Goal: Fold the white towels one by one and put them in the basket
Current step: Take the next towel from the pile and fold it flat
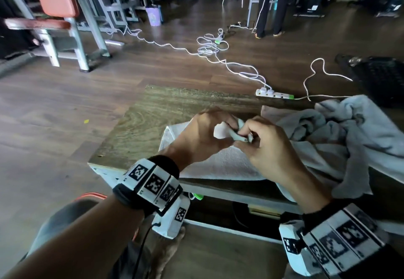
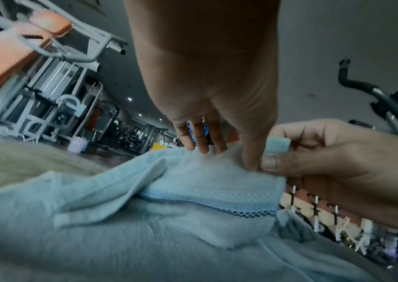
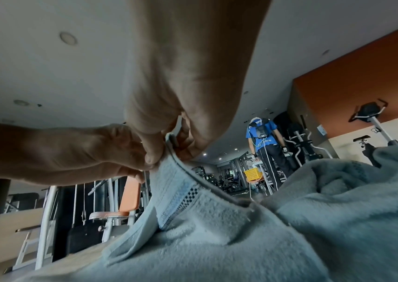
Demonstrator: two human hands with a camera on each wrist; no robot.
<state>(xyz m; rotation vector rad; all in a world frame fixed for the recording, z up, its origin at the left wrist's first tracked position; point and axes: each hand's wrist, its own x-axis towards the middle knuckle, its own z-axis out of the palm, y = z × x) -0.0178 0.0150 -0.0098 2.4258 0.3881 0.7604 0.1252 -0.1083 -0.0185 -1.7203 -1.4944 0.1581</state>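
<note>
**Both hands on one towel corner**

On the left I see bare table, then the towel spread flat on it, its near edge at the table's front. My left hand hovers over the towel, thumb and fingers pinching a raised corner. Just beside it, touching at the thumbs, my right hand pinches the same corner, fingers curled round the hem. I judge the cloth light, soft and floppy, not slippery; it will sag wherever unsupported, so corners and the woven border are the places to hold. Further right lies a crumpled heap of towels. I see no basket near the table.
</note>
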